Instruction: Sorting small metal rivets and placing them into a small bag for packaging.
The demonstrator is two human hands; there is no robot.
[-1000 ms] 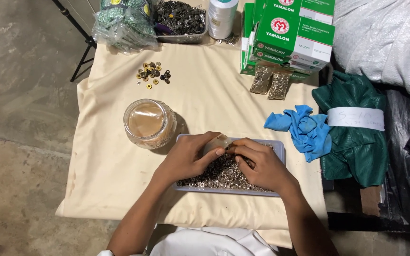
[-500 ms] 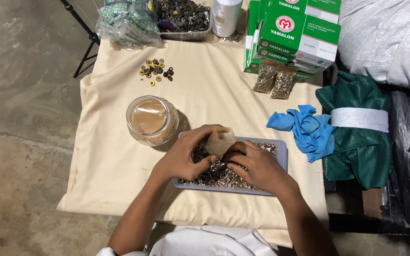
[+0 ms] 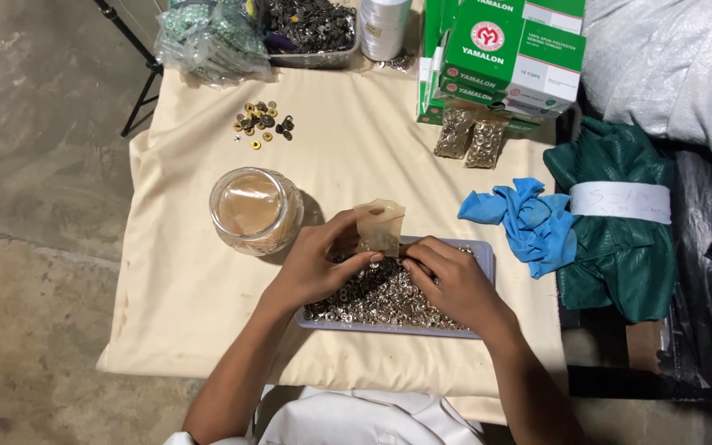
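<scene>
A grey tray [image 3: 484, 257] full of small metal rings [image 3: 381, 298] lies on the cream-covered table [image 3: 183, 280]. My left hand [image 3: 315, 264] holds a small clear plastic bag [image 3: 379, 227] upright over the tray's far edge. My right hand [image 3: 453, 280] rests on the rings beside the bag, fingers curled and pinching among them; whether any rings are between the fingertips is hidden.
A clear jar [image 3: 254, 210] stands left of the tray. Loose brass and dark rings [image 3: 262, 122] lie farther back. Two filled small bags [image 3: 471, 138], green boxes [image 3: 511, 51], a blue cloth [image 3: 527, 219], a green bundle [image 3: 620, 222] and a bin of dark parts [image 3: 313, 30] sit around.
My left hand has lifted the small bag upright from low over the tray. My right hand has stayed on the rings, shifting slightly toward the bag.
</scene>
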